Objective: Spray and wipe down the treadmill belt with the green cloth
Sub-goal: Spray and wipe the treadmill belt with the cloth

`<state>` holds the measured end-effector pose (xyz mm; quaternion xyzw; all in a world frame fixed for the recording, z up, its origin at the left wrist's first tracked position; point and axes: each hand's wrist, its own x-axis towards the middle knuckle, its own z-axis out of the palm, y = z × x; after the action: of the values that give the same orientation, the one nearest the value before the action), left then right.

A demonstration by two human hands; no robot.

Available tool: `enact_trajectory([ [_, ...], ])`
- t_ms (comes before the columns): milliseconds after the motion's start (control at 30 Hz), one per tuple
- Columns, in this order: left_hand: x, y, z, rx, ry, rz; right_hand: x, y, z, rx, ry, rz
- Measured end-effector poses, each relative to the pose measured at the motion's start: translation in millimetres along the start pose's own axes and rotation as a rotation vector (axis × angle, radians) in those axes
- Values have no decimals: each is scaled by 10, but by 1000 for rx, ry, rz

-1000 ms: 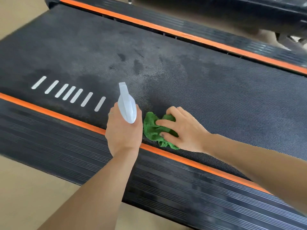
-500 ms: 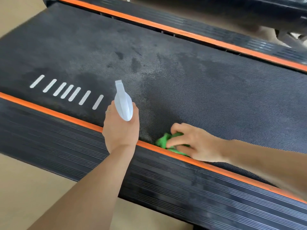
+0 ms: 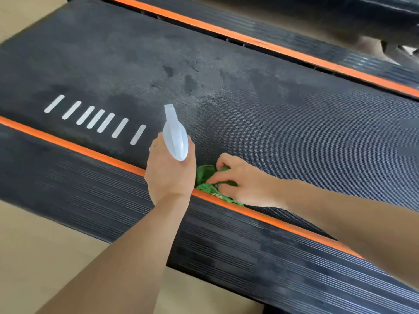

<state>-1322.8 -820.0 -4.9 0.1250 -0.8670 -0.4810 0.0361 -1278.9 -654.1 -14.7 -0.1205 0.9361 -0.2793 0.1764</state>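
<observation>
Our right grip (image 3: 243,177) clutches the bunched green cloth (image 3: 205,175) at the black textured treadmill belt (image 3: 294,123) edge, against the orange side strip (image 3: 90,150); our left grip (image 3: 170,175) clasps the white plastic spray bottle (image 3: 174,134). We should press flat and sweep across the damp patches.

Left hand (image 3: 170,175) gripping white spray bottle (image 3: 175,137), right hand (image 3: 246,182) pressing green cloth (image 3: 205,175) on treadmill belt (image 3: 294,123) beside orange stripe (image 3: 90,150)

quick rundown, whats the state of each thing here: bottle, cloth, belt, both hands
spray bottle: held upright, nozzle aimed across the belt
green cloth: bunched, pressed at the belt's near edge
treadmill belt: patchy, with darker blotches
left hand: closed round the bottle
right hand: gripping the cloth
</observation>
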Motion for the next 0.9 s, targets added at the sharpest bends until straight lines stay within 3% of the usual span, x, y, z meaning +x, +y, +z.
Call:
enact_trajectory([
  [200, -10, 10, -7, -17, -15, -9, -433, 121, -86, -45, -35, -29],
  [333, -6, -1, -7, -25, -21, -19, -1001, 333, -234, -51, -125, 101],
  [500, 9, -1, 1, 2, -18, -4, -464, 193, -193, 107, 196, 62],
  [633, 9, -12, 9, 10, -18, 18, 11, 30, 121, -16, 148, -17],
  [767, 14, -19, 6, 16, -7, 12, -378, 183, 169, -100, 178, -97],
  [900, 35, -34, -51, -55, -63, 7, -795, 321, 92, -205, 156, -55],
])
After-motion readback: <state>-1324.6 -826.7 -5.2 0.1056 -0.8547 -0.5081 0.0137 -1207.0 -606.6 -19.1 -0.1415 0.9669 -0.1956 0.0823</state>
